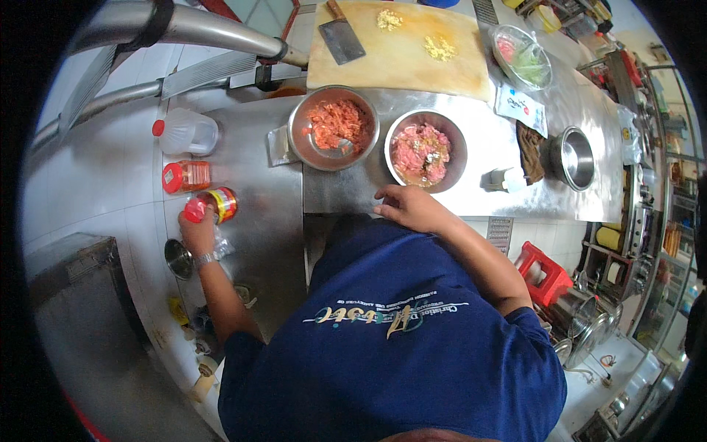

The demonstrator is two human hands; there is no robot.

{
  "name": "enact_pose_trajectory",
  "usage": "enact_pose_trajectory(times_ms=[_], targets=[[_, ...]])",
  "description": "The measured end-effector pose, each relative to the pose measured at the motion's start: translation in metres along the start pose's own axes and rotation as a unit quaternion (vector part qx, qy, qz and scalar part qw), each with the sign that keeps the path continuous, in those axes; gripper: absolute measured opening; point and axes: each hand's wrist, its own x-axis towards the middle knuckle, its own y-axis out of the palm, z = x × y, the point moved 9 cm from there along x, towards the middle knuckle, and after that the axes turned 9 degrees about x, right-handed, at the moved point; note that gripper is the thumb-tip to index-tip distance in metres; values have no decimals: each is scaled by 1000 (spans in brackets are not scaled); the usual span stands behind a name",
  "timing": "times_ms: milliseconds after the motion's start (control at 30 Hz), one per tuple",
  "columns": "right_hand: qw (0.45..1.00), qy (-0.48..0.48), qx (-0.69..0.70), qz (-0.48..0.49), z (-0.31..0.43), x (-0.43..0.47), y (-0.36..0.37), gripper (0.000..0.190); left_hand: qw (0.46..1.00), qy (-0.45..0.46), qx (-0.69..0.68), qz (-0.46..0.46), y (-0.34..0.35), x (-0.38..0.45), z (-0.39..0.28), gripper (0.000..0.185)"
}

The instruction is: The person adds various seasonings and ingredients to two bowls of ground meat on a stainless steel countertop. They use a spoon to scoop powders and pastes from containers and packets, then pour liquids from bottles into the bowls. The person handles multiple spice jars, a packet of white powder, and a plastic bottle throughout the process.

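At the left, my left hand grips the red lid of a glass jar with a yellow and red label; the jar stands on the steel counter. My right hand holds nothing, its fingers apart at the near rim of a steel bowl of pink minced meat with liquid and seasoning on it. Left of that bowl, a second steel bowl holds reddish seasoned meat. A red-lidded jar and a clear plastic jug with a red cap stand beyond the gripped jar.
A cutting board carries a cleaver and two piles of chopped garlic. To the right are a plastic-covered bowl, a packet, a brown cloth, a small container and an empty steel bowl.
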Motion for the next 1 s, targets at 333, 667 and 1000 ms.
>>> enact_pose_trajectory(times_ms=[333, 667, 1000], targets=[[959, -262, -59, -86, 52, -36, 3, 79, 851, 487, -83, 181, -10, -247, -224, 86], [964, -245, 26, -101, 30, -110, -35, 99, 749, 482, -294, 347, 15, -347, -296, 114], [974, -124, 109, -157, 0, -142, -58, 87, 664, 648, -201, 316, 6, -395, -357, 107]])
